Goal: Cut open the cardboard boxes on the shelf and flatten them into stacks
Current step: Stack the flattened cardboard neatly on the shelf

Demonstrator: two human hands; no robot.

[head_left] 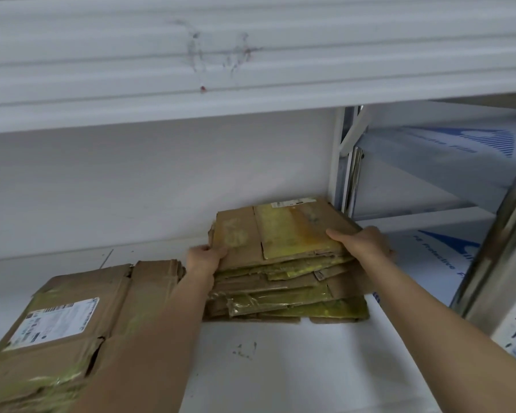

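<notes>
Both hands are on the top sheet of a stack of flattened brown cardboard boxes (283,281) patched with yellowish tape, which sits toward the far right of the white shelf board (280,368), close to the back wall and the right upright. On the left, the left hand (204,259) grips the sheet's near-left corner, thumb on top and fingers curled beneath the edge. Over on the right, the right hand (362,242) clasps the right edge of that same flattened brown sheet with a yellow taped panel (283,234), thumb lying along the top face and the other fingers wrapped out of sight below. To the near left lies a second, larger flattened brown cardboard box with a white shipping label (60,326), partly under the left forearm and just beside the stack. No cutting tool shows anywhere in view, and no intact box is visible either. By the look of things, the cutting is finished for these pieces and the step in hand is stacking: squaring the top sheet onto the pile. The next move probably calls for lowering the sheet flat, lining its edges up with those beneath, and pressing down so the uneven, springy layers settle rather than slide toward the near edge.
</notes>
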